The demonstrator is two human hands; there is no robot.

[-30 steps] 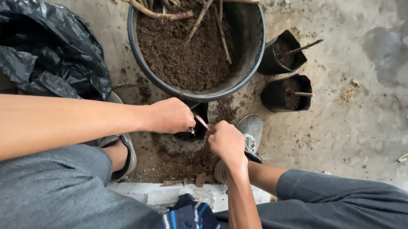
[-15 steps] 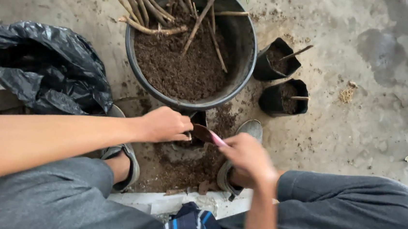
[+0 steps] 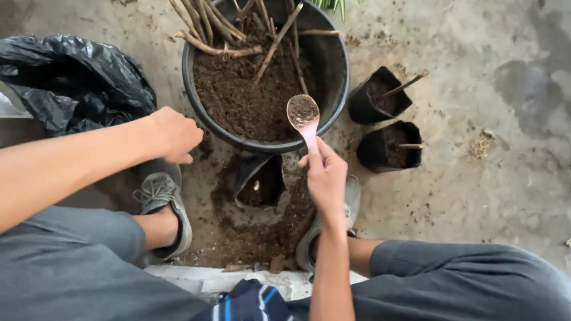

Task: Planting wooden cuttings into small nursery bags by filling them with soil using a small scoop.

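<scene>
You were in an outdoor potting spot: bare concrete floor (image 3: 522, 172), a soil tub (image 3: 265, 77), small grow bags (image 3: 390, 147).

tub (image 3: 337, 63) holds soil and sticks | spoon (image 3: 304, 118) over tub's near rim | open bag (image 3: 259, 179) on floor before tub | two filled bags (image 3: 384, 121) right | sack (image 3: 74, 83) left

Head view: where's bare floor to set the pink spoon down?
Bare concrete lies right of the two filled grow bags, up to the right knee. Crowded: between the shoes, spilled soil surrounds the open grow bag; the black tub and the black plastic bag fill the left. The right hand holds the pink spoon.
</scene>
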